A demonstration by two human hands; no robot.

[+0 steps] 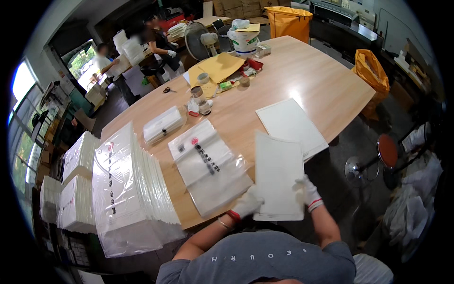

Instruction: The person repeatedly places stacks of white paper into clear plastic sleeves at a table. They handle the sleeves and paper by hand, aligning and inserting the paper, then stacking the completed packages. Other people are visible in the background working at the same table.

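A thin stack of pale white sheets (279, 177) is held in front of me at the table's near edge, its upper end tilted over the tabletop. My left hand (249, 202), in a white glove with a red cuff, is closed on its lower left edge. On the opposite edge, my right hand (309, 191), gloved alike, grips with the fingers partly hidden. Another pile of pale sheets (292, 127) lies just beyond, on the right. Beside my left hand, clear plastic bags with dark print (208, 165) lie flat.
Tall stacks of filled plastic bags (123, 189) stand at the left. A bundle of folded bags (164, 124), tape rolls (196, 92), scissors (169, 90), yellow envelopes (215, 68) and a white bucket (244, 41) sit on the table (326, 80). A stool (387, 150) is at right; two people work far left.
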